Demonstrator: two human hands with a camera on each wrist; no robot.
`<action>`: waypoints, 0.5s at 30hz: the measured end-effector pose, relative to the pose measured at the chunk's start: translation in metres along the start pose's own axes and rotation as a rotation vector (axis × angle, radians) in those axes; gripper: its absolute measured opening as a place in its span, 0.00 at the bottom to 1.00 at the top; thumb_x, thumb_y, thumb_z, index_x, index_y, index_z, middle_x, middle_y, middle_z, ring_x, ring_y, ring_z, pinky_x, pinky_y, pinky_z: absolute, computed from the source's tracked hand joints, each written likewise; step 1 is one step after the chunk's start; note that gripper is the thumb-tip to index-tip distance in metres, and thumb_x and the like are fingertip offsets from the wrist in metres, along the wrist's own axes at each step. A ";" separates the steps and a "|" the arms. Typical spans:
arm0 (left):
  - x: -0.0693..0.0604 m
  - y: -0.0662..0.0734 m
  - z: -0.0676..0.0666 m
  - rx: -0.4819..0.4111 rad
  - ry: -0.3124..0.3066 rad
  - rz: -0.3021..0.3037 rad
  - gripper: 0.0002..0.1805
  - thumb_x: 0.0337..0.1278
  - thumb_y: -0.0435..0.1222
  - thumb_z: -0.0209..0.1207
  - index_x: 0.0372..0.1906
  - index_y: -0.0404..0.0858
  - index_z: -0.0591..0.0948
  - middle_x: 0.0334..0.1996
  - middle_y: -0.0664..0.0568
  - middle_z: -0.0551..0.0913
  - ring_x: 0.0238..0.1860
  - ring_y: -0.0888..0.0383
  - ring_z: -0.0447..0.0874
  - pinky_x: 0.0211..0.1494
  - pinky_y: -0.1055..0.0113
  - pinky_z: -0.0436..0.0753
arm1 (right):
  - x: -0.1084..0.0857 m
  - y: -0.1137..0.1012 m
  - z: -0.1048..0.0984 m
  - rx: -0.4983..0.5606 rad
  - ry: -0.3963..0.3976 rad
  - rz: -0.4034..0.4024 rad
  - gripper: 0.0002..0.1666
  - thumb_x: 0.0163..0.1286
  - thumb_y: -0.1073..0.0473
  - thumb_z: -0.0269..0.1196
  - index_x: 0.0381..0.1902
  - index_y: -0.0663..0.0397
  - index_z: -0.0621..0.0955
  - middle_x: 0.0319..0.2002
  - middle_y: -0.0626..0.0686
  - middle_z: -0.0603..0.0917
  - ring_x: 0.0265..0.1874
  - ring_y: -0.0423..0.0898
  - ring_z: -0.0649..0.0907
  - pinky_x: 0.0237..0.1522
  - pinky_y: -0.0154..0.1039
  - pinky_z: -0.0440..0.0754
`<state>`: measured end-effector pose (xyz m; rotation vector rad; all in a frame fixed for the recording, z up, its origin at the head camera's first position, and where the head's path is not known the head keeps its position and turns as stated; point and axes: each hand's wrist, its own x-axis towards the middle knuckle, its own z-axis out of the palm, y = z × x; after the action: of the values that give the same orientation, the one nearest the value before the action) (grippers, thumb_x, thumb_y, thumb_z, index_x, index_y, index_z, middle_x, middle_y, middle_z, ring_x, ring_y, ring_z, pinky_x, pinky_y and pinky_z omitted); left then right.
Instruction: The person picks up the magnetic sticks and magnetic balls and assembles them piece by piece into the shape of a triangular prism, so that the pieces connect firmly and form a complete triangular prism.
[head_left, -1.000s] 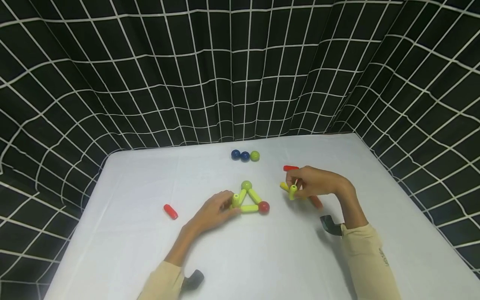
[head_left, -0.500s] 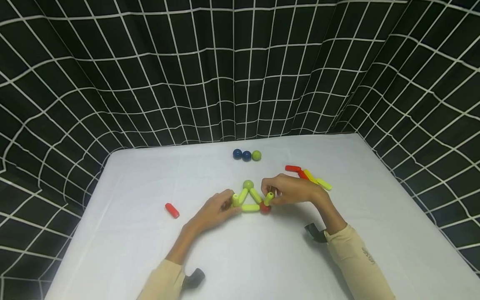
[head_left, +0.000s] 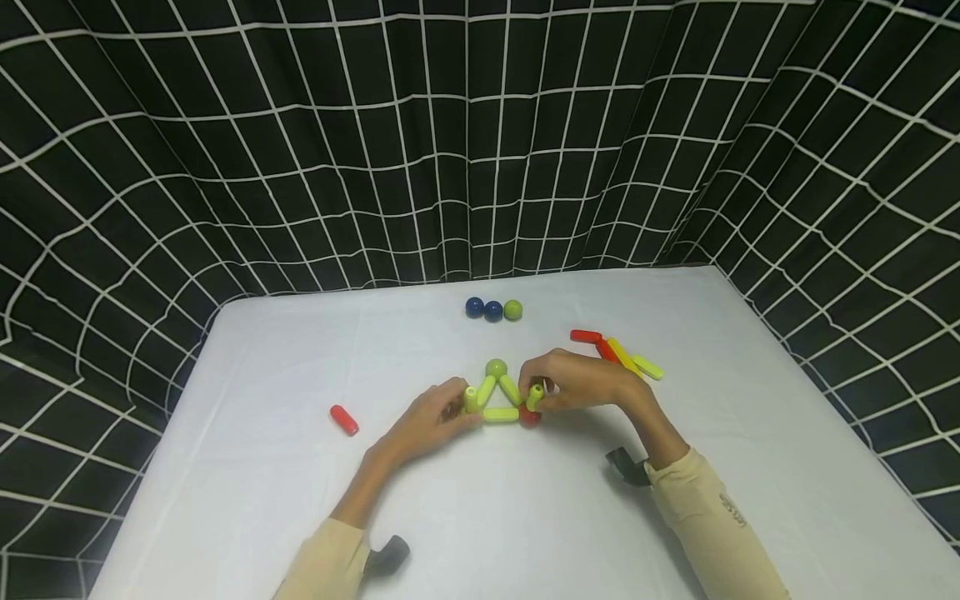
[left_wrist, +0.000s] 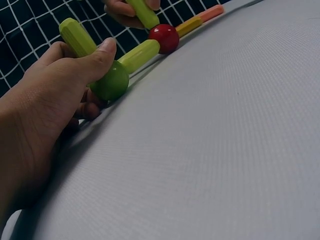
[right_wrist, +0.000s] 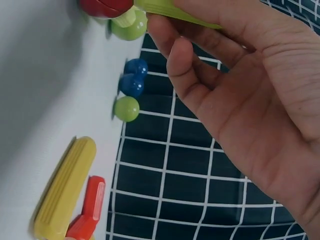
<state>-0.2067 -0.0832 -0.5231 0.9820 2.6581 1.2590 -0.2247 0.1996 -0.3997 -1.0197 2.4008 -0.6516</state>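
Note:
A flat triangle of lime-green sticks joined by balls lies mid-table; its far green ball [head_left: 497, 368] and near-right red ball [head_left: 529, 414] show. My left hand [head_left: 433, 419] grips the near-left corner, its thumb where an upright green stick [left_wrist: 77, 37] meets the green ball [left_wrist: 111, 82]. Its other fingers go behind that ball. My right hand [head_left: 573, 381] pinches another green stick [head_left: 536, 396], which stands on top of the red ball, slightly tilted. In the left wrist view this stick's lower end touches the red ball [left_wrist: 164, 38].
Behind the triangle stand two blue balls [head_left: 483, 309] and a green ball [head_left: 513, 310]. Right of it lie red sticks [head_left: 586, 336], a yellow stick [head_left: 621, 353] and a green stick [head_left: 648, 367]. A red stick [head_left: 344, 420] lies at left. Grid-patterned black curtain [head_left: 465, 150] surrounds the table's back and sides.
My right hand has carried a green stick left from the loose sticks to the red ball, uncovering those sticks. In the last half second it shifts only slightly. The left hand stays at its corner.

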 end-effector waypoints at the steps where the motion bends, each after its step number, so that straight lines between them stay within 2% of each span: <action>1: 0.000 0.000 0.000 0.000 0.000 0.000 0.13 0.70 0.51 0.64 0.38 0.51 0.73 0.28 0.61 0.72 0.30 0.64 0.69 0.35 0.72 0.72 | 0.000 0.000 0.000 0.002 -0.006 0.001 0.11 0.67 0.66 0.71 0.46 0.50 0.87 0.39 0.40 0.89 0.40 0.38 0.83 0.52 0.41 0.88; 6: 0.001 0.000 0.002 0.004 -0.006 -0.011 0.11 0.70 0.51 0.63 0.41 0.52 0.76 0.30 0.62 0.74 0.31 0.64 0.70 0.37 0.71 0.75 | -0.005 0.003 -0.003 0.023 -0.053 -0.029 0.27 0.66 0.68 0.70 0.62 0.53 0.78 0.49 0.48 0.89 0.48 0.43 0.86 0.56 0.46 0.87; 9: 0.001 0.001 0.003 0.001 -0.020 -0.013 0.11 0.70 0.53 0.63 0.44 0.53 0.78 0.32 0.63 0.76 0.33 0.64 0.73 0.40 0.70 0.77 | -0.011 0.010 -0.012 0.054 -0.061 -0.032 0.34 0.67 0.72 0.65 0.69 0.54 0.72 0.54 0.54 0.86 0.54 0.50 0.85 0.57 0.50 0.86; 12: 0.000 0.002 0.003 0.001 -0.030 -0.011 0.11 0.69 0.53 0.64 0.44 0.54 0.78 0.33 0.63 0.78 0.34 0.64 0.74 0.41 0.69 0.78 | -0.008 0.013 -0.028 0.033 -0.029 0.047 0.34 0.68 0.73 0.61 0.71 0.53 0.71 0.58 0.60 0.83 0.57 0.56 0.84 0.58 0.52 0.85; 15: 0.000 0.003 0.000 0.000 -0.027 -0.008 0.11 0.68 0.53 0.65 0.42 0.54 0.78 0.33 0.63 0.77 0.34 0.64 0.73 0.41 0.69 0.78 | 0.011 0.018 -0.042 -0.038 0.050 0.131 0.30 0.71 0.71 0.62 0.70 0.56 0.73 0.60 0.65 0.82 0.57 0.60 0.84 0.59 0.53 0.85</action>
<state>-0.2049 -0.0820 -0.5217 0.9798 2.6391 1.2357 -0.2654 0.2122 -0.3791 -0.8617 2.5075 -0.5941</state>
